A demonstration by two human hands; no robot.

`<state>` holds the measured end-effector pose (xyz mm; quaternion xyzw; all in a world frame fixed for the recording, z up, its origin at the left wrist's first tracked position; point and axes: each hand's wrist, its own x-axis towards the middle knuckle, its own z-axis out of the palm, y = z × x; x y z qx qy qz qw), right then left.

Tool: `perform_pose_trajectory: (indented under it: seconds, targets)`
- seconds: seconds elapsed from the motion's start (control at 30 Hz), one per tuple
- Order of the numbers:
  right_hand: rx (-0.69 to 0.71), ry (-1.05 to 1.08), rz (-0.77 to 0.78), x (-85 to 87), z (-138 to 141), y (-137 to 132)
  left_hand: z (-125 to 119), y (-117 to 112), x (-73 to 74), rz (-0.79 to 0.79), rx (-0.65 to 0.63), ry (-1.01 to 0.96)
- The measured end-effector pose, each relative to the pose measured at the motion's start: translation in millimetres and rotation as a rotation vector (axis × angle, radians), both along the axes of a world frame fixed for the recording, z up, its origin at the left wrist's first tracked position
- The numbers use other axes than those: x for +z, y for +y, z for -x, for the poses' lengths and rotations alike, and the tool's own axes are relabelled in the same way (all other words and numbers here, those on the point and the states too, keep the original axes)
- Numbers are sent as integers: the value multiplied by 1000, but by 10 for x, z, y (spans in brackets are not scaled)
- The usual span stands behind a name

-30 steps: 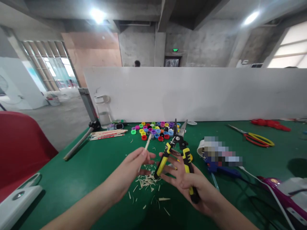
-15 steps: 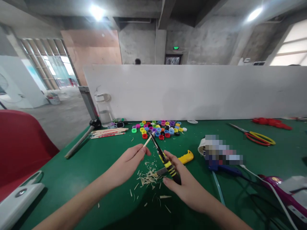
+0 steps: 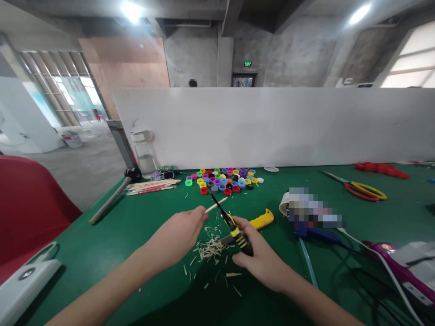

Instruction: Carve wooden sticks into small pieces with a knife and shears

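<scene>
The thin wooden stick (image 3: 216, 205) is pinched between closed fingertips of the left hand (image 3: 183, 233), crossed by the pliers (image 3: 242, 240) gripped in the curled right hand (image 3: 261, 258), above the desk (image 3: 142, 240). Light, stiff and snappable, it seems best held near the crossing.

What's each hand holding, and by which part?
Left hand: slim pale wooden stick, behind its protruding end. Right hand: black-yellow pliers, by the handles.

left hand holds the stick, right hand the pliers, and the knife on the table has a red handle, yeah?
The knife has a yellow handle, not red, as the head view shows; the left hand does hold the stick and the right hand the pliers.
</scene>
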<state>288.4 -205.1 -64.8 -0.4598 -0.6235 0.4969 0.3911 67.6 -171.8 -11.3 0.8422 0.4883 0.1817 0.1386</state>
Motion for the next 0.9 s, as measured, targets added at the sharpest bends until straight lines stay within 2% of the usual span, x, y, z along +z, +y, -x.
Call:
perform_pose_trajectory:
  seconds: [0.1, 0.2, 0.47, 0.63, 0.9]
  targets:
    - [39, 79, 91, -25, 14, 7, -24, -3, -16, -40, 27, 29]
    - [63, 112, 115, -44, 14, 10, -44, -2, -10, -54, 44, 51]
    - [58, 146, 148, -21, 24, -13, -14, 12, 23, -23, 1, -92]
    - [65, 175, 226, 13, 22, -14, 7, 22, 49, -64, 16, -90]
    - [75, 184, 210, -22, 13, -9, 20, 28, -25, -150, 5, -22]
